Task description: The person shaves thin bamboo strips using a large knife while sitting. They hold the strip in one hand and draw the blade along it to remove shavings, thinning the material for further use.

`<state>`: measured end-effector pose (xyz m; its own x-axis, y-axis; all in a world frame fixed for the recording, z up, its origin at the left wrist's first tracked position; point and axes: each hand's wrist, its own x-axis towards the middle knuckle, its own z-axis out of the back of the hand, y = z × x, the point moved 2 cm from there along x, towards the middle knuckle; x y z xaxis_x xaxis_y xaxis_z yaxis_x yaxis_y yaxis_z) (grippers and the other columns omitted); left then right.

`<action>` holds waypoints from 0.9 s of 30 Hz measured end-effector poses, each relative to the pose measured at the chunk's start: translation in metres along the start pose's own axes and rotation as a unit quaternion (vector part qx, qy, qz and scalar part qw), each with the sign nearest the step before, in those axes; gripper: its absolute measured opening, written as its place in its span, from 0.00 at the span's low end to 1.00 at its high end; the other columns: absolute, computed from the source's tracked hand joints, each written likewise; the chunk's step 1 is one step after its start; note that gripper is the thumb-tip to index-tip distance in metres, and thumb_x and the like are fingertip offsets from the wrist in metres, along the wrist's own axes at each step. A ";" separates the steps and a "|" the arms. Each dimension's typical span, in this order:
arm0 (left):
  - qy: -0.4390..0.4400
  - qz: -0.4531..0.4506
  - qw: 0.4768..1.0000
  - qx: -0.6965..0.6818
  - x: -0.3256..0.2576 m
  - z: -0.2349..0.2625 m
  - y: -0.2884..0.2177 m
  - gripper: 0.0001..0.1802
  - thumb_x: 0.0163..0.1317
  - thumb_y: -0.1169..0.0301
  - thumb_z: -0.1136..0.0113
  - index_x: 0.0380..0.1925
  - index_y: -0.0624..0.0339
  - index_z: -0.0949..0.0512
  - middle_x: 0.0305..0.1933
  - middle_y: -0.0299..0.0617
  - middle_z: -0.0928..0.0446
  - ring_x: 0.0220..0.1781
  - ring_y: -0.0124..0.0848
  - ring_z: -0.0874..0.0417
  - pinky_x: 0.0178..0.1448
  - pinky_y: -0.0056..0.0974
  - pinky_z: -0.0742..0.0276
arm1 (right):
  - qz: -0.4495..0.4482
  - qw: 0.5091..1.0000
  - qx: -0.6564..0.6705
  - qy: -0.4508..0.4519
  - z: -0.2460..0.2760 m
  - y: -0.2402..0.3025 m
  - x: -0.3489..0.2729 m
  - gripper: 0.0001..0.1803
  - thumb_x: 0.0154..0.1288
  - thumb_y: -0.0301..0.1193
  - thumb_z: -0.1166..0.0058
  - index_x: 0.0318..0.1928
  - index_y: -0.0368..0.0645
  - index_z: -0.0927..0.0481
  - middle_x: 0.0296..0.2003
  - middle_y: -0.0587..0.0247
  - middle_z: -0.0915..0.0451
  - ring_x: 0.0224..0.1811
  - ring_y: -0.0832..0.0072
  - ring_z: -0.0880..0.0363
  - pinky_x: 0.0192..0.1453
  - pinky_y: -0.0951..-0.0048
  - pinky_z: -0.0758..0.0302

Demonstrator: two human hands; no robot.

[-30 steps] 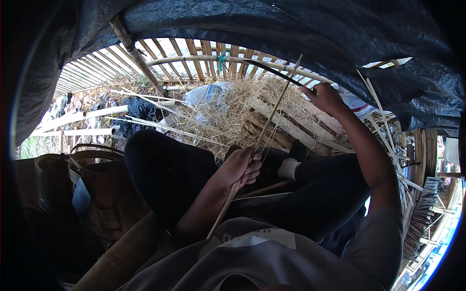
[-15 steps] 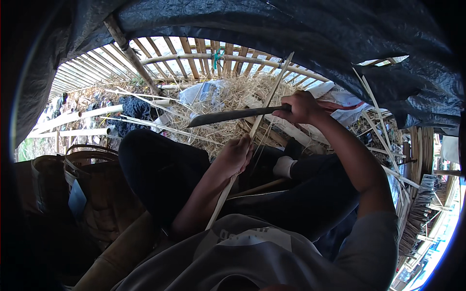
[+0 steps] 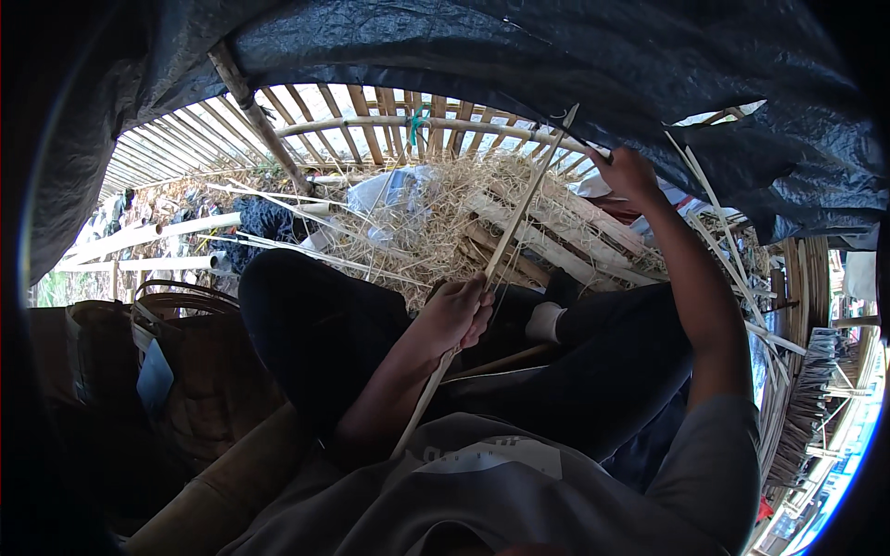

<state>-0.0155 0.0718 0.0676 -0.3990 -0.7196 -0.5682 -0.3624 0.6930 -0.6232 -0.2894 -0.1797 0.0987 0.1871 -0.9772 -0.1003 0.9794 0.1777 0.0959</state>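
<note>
By a dark tarp [image 3: 445, 42], the left hand [image 3: 459, 313] clenches a slanting strip [image 3: 524, 211] while the outstretched right hand [image 3: 630, 175] grips a knife [image 3: 577, 140]

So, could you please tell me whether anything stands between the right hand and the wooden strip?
Only the knife in the right hand shows there, reaching toward the wooden strip near its far end; whether it touches is unclear. Nothing else visible stands between them.
</note>
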 end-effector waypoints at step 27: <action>-0.062 -0.036 0.994 0.080 0.014 0.023 0.004 0.24 0.79 0.53 0.67 0.27 0.54 0.34 0.12 0.30 0.39 0.09 0.22 0.41 0.16 0.31 0.43 | 0.263 0.960 -0.008 0.100 -0.044 0.074 -0.037 0.38 0.61 0.68 0.53 0.24 0.43 0.21 0.23 0.52 0.20 0.31 0.52 0.17 0.38 0.51 0.23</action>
<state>-0.0032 0.0640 0.0450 -0.2659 -0.7744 -0.5741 -0.2442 0.6303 -0.7370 -0.2207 -0.1252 0.0660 0.6651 -0.7101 -0.2312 0.7462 0.6436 0.1699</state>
